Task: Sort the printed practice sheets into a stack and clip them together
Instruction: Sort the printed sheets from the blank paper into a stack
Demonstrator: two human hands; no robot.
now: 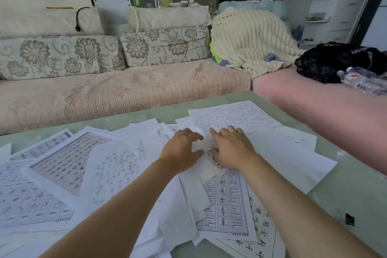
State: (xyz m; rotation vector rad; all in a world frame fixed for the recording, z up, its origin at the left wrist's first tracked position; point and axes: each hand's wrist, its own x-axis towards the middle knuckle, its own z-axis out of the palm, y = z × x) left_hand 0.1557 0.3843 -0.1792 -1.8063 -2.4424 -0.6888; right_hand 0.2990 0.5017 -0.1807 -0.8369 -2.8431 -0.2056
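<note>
Sheets (117,165) scattered beneath left hand (181,150), right hand (231,148); both resting, fingers relaxed.

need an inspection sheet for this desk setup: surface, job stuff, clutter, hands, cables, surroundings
surface: pale green table, mostly covered with paper, bare at the right and far edges
job's things: printed sheets spread loose and overlapping, not yet stacked; binder clip lies apart on bare table at the right, not in use
clutter: black bag and plastic bottle on the sofa's right end
hands: left hand and right hand rest side by side on the middle of the pile, fingers spread
cables: none on the table; a black cord hangs over a back cushion
surroundings: sofa behind the table, cream blanket on it
</note>
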